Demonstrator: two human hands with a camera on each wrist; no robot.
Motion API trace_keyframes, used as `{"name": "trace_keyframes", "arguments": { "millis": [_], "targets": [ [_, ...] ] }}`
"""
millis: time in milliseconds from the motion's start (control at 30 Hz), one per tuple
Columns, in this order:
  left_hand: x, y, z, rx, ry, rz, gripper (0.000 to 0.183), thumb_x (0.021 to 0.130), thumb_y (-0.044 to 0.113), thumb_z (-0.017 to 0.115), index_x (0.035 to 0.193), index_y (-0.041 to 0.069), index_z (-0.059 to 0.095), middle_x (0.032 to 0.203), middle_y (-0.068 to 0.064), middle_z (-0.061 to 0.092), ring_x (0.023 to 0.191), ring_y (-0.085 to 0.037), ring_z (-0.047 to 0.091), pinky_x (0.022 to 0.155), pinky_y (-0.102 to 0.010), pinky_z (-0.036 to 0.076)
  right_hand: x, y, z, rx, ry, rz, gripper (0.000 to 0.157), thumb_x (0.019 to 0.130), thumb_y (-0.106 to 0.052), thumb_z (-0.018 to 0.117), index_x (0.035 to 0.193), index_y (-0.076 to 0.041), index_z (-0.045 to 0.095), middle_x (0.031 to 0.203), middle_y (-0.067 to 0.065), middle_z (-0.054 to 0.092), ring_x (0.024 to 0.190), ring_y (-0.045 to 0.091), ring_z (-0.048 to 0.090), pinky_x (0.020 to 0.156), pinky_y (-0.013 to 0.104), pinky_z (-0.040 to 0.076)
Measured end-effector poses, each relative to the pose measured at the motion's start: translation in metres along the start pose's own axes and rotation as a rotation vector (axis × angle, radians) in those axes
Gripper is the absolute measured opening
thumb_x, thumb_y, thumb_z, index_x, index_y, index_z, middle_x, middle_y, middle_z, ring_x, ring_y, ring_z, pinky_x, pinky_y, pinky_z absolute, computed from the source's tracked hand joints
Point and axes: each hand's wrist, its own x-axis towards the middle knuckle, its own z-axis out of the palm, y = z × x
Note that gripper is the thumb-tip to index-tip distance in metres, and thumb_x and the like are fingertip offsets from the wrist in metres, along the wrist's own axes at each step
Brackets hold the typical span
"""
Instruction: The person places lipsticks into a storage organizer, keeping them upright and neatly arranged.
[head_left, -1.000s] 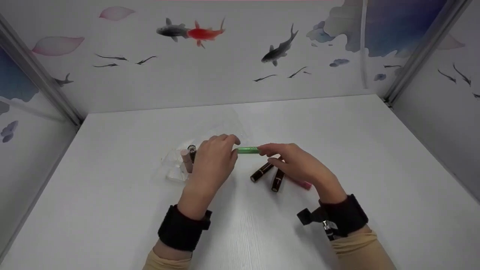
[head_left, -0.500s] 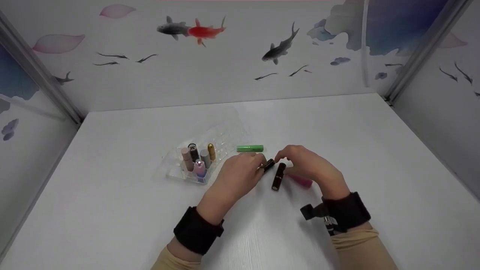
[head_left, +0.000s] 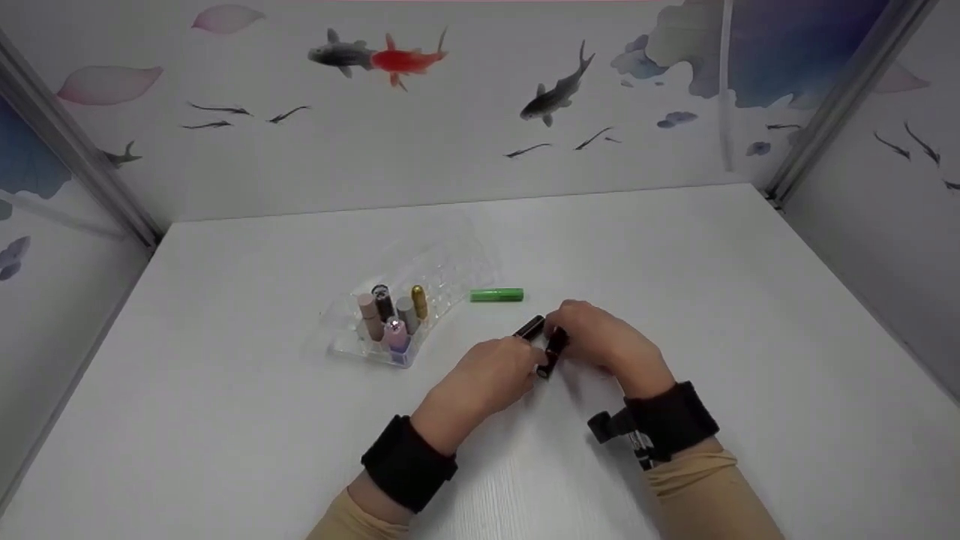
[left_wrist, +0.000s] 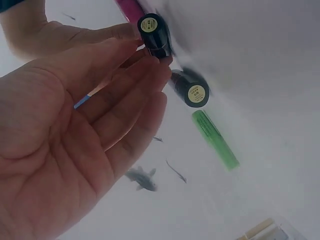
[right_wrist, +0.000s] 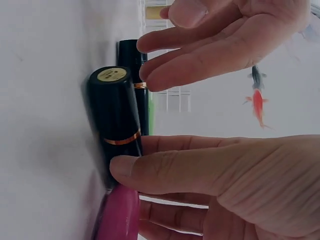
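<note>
My right hand [head_left: 607,341] pinches a black lipstick tube [right_wrist: 116,112] with a copper band, the thumb on its near side and fingers behind. Close by on the left, my left hand [head_left: 487,375] has its fingers loosely bent, the tips near the tube's labelled end. A second black lipstick tube [head_left: 531,328] lies just behind, also with a yellow end label in the left wrist view. Under the right hand a magenta tube [right_wrist: 120,215] shows in the right wrist view; the hand hides it in the head view. A bright green tube [head_left: 496,295] lies further back.
Left of the hands stands a clear plastic organizer [head_left: 403,361] holding several upright cosmetics, among them a pale pink tube [head_left: 369,319] and a gold one [head_left: 418,300]. Crumpled clear plastic [head_left: 461,251] spreads behind it. Printed white panels [head_left: 480,165] enclose the table's back and sides.
My left hand has moved from beside the organizer rightward and nearer, to the black tubes. My right hand has left the green tube and now pinches a black lipstick tube.
</note>
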Motion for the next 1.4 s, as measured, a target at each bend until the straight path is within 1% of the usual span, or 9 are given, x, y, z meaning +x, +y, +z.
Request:
{"name": "trace_keyframes", "arguments": {
  "millis": [267, 433, 533, 667, 800, 933, 1100, 1233, 1400],
  "targets": [
    [-0.002, -0.002, 0.002, -0.053, -0.041, -0.043, 0.01, 0.095, 0.015, 0.065, 0.099, 0.007, 0.071, 0.098, -0.012, 0.075, 0.076, -0.018, 0.064, 0.067, -0.034, 0.054, 0.002, 0.004, 0.0, 0.006, 0.048, -0.071, 0.01, 0.083, 0.002, 0.071, 0.089, -0.005, 0.069, 0.088, 0.008, 0.064, 0.082, 0.019, 0.056, 0.079, 0.036, 0.05],
    [-0.005, -0.008, -0.013, -0.174, -0.03, -0.058, 0.017, 0.096, 0.013, 0.065, 0.111, 0.005, 0.068, 0.101, -0.013, 0.073, 0.083, -0.019, 0.063, 0.073, -0.036, 0.054, 0.001, 0.002, -0.013, 0.136, 0.083, -0.096, 0.013, 0.084, 0.001, 0.074, 0.092, -0.008, 0.071, 0.09, 0.003, 0.07, 0.085, 0.016, 0.062, 0.083, 0.036, 0.053],
    [-0.007, -0.014, -0.022, -0.243, 0.044, -0.063, 0.023, 0.096, 0.013, 0.065, 0.118, 0.005, 0.066, 0.108, -0.011, 0.073, 0.097, -0.022, 0.067, 0.083, -0.038, 0.055, 0.0, -0.001, -0.021, 0.233, 0.131, -0.129, 0.013, 0.085, -0.002, 0.076, 0.096, -0.008, 0.072, 0.091, 0.003, 0.073, 0.084, 0.015, 0.065, 0.08, 0.034, 0.054],
    [-0.011, -0.022, -0.029, -0.295, 0.211, -0.063, 0.03, 0.096, 0.012, 0.066, 0.125, 0.005, 0.062, 0.119, -0.011, 0.071, 0.111, -0.024, 0.067, 0.092, -0.04, 0.055, -0.002, -0.008, -0.028, 0.317, 0.204, -0.179, 0.018, 0.086, -0.003, 0.076, 0.103, -0.007, 0.071, 0.098, 0.005, 0.074, 0.087, 0.016, 0.068, 0.08, 0.035, 0.056],
    [-0.012, -0.027, -0.032, -0.345, 0.345, -0.059, 0.028, 0.095, 0.01, 0.067, 0.122, 0.006, 0.061, 0.118, -0.009, 0.072, 0.11, -0.023, 0.068, 0.091, -0.038, 0.056, -0.005, -0.015, -0.031, 0.395, 0.278, -0.233, 0.026, 0.086, -0.003, 0.076, 0.111, -0.007, 0.07, 0.106, 0.006, 0.073, 0.091, 0.018, 0.069, 0.083, 0.035, 0.058],
    [-0.012, -0.029, -0.036, -0.377, 0.426, -0.07, 0.024, 0.094, 0.013, 0.069, 0.116, 0.008, 0.062, 0.109, -0.007, 0.073, 0.099, -0.019, 0.07, 0.083, -0.034, 0.057, -0.006, -0.02, -0.032, 0.48, 0.355, -0.266, 0.029, 0.086, -0.002, 0.076, 0.114, -0.007, 0.068, 0.108, 0.006, 0.073, 0.093, 0.017, 0.071, 0.084, 0.028, 0.059],
    [-0.014, -0.03, -0.041, -0.395, 0.522, -0.071, 0.026, 0.093, 0.017, 0.071, 0.115, 0.008, 0.062, 0.103, -0.006, 0.074, 0.095, -0.018, 0.071, 0.081, -0.03, 0.059, -0.005, -0.025, -0.031, 0.587, 0.428, -0.269, 0.034, 0.087, -0.003, 0.075, 0.12, -0.006, 0.067, 0.111, 0.007, 0.071, 0.095, 0.017, 0.072, 0.086, 0.023, 0.058],
    [-0.013, -0.031, -0.045, -0.411, 0.588, -0.073, 0.039, 0.093, 0.022, 0.071, 0.127, 0.009, 0.056, 0.103, -0.007, 0.073, 0.093, -0.018, 0.072, 0.078, -0.028, 0.06, -0.004, -0.03, -0.03, 0.676, 0.473, -0.252, 0.039, 0.09, -0.003, 0.071, 0.129, -0.003, 0.063, 0.114, 0.013, 0.07, 0.094, 0.02, 0.074, 0.084, 0.022, 0.058],
    [-0.018, -0.036, -0.049, -0.37, 0.631, -0.027, 0.054, 0.096, 0.025, 0.067, 0.144, 0.016, 0.045, 0.111, -0.008, 0.068, 0.094, -0.017, 0.071, 0.075, -0.027, 0.059, -0.001, -0.037, -0.03, 0.763, 0.495, -0.255, 0.041, 0.095, -0.004, 0.065, 0.136, -0.002, 0.058, 0.119, 0.015, 0.071, 0.095, 0.015, 0.073, 0.078, 0.022, 0.059]
  ]
}}
